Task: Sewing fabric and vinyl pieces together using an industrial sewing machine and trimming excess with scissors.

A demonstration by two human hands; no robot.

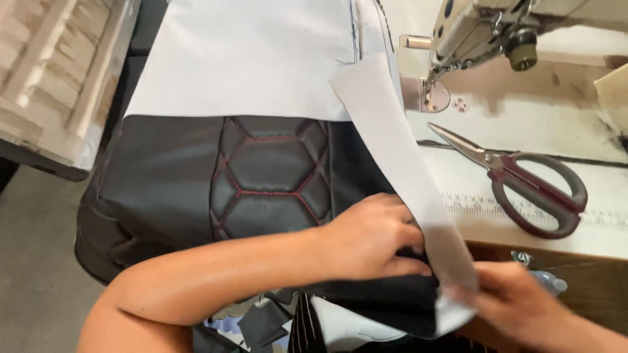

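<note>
The left hand [373, 238] lies flat with fingers spread on the black quilted cover [261, 176], pressing it down near the front edge of the desk [523, 131]. The right hand [517, 301] pinches the lower end of a long pale fabric strip [399, 163] just past the desk's front edge; its fingers are closed on the strip. The two hands sit close together but do not touch.

The cover, stitched in red hexagons, hangs off the desk's left edge over the grey floor [33, 261], and a wide pale fabric sheet [248, 59] joins its far side. The strip runs diagonally from the sewing machine [484, 33] at the far right corner down to the right hand, crossing the cover's right edge.

Scissors [523, 180] with dark red handles lie with blades shut on the bare pale desk top right of the strip, well apart from both hands. Open desk surface surrounds them. A wooden rack [52, 72] stands at the far left.
</note>
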